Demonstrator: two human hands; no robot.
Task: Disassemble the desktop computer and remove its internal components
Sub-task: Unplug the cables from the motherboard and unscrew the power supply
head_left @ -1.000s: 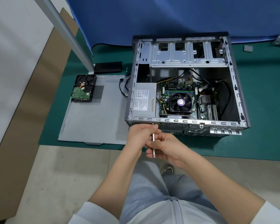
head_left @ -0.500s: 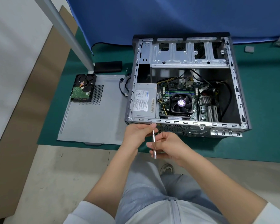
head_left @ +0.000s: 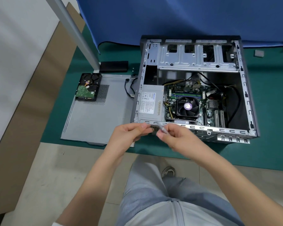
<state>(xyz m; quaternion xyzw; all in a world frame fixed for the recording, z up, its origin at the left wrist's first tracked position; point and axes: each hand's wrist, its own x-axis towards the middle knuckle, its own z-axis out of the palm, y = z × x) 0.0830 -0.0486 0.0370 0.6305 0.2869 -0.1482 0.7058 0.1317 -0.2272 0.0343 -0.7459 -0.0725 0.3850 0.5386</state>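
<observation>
Hands: your left hand [head_left: 129, 136] pinches something too small to tell; your right hand [head_left: 175, 137] grips a slim tool [head_left: 162, 129], both at the case's near edge.
Case [head_left: 245, 88]: open on the green counter [head_left: 271, 128].
Panel [head_left: 96, 119]: flat, left of the case.
Supply [head_left: 149, 103]: inside, left corner.
Fan [head_left: 187, 106]: beside the supply.
Drive [head_left: 88, 86]: on the panel.

A makeshift repair workshop: an opened computer case [head_left: 193, 88] lies on a green mat [head_left: 268, 128] over a tiled floor [head_left: 55, 185], blue cloth backdrop [head_left: 170, 18] at the far side.
</observation>
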